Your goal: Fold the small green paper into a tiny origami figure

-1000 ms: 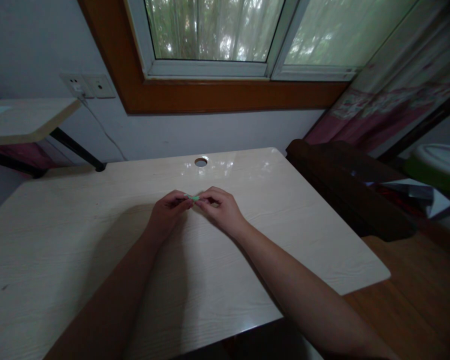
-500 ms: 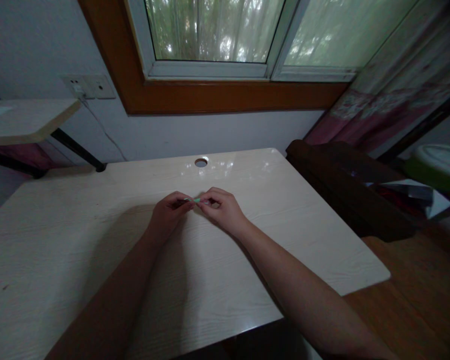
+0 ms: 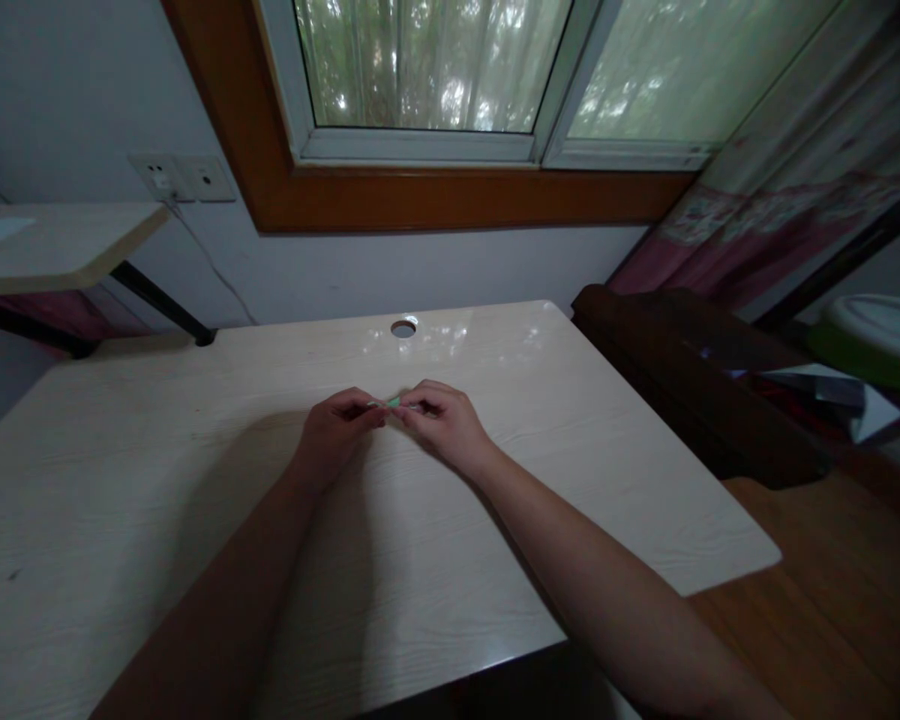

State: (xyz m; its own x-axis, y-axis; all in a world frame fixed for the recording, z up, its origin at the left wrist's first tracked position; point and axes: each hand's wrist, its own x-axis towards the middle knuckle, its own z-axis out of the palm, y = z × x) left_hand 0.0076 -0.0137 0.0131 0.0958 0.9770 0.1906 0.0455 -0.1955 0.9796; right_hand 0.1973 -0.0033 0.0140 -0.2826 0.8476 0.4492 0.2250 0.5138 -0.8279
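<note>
Between my fingertips is a small, thin green and white piece [image 3: 394,402], too small and too covered to name. My left hand [image 3: 335,428] pinches its left end between thumb and fingers. From the other side my right hand [image 3: 444,418] is closed in a pinch on the right end. The two thumbs nearly meet in front of the piece, and the fingers hide most of it. Both hands are low over the middle of the pale wood-grain desk [image 3: 450,560], their forearms reaching in from the near edge.
A round cable hole [image 3: 403,328] lies near the desk's back edge. On the left a raised shelf [image 3: 67,240] stands on black legs. Beyond the right edge are a dark wooden piece of furniture [image 3: 667,370] and a green container with a pale lid [image 3: 877,335].
The whole view has shifted very slightly downward in the picture. Both hands keep their pinch, and a little less of the green shows between the fingertips.
</note>
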